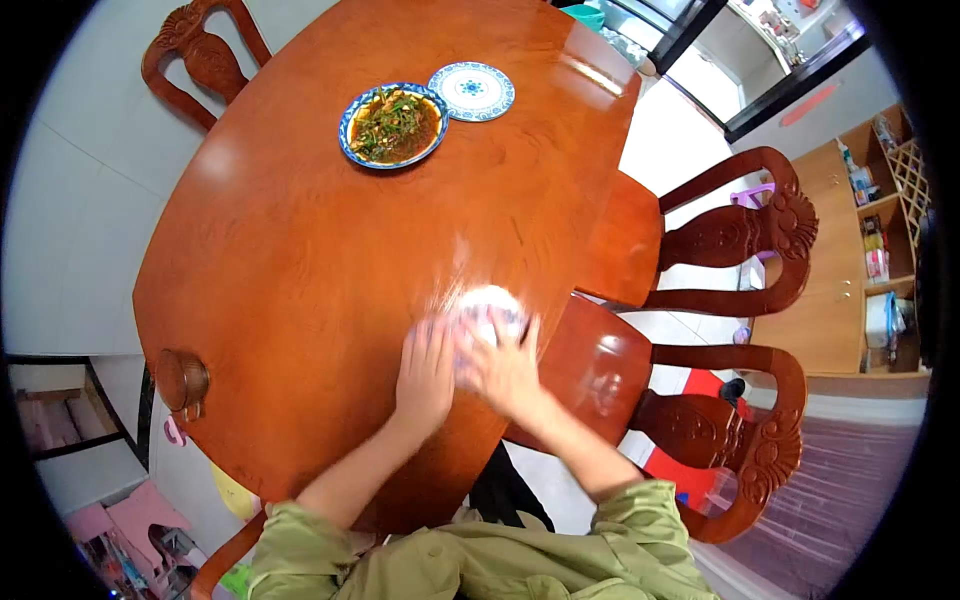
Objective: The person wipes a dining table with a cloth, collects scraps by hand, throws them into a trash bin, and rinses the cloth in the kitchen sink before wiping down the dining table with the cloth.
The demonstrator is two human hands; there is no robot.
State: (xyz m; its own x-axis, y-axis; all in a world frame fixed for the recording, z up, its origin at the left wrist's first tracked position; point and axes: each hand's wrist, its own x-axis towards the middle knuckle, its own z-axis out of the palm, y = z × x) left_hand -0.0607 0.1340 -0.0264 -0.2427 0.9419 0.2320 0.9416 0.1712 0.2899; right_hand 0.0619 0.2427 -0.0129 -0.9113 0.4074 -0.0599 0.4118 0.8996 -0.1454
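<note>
Both my hands are over the near right part of a brown wooden table (330, 260). My left hand (427, 375) lies flat with fingers stretched forward, beside a blurred, pale bluish-purple patterned piece (463, 335) that looks like a cloth. Spread over that piece are the fingers of my right hand (508, 372), smeared a little by motion. A bright shine on the tabletop shows just beyond my fingertips. How much of the piece lies under my palms is hidden.
Farther back stand a blue-rimmed plate of food (395, 127) and a flat blue-and-white plate (472, 91). A brown glass cup (182, 382) is near the left edge. Carved chairs (725, 240) (715, 435) line the right side; another chair (205, 60) is far left.
</note>
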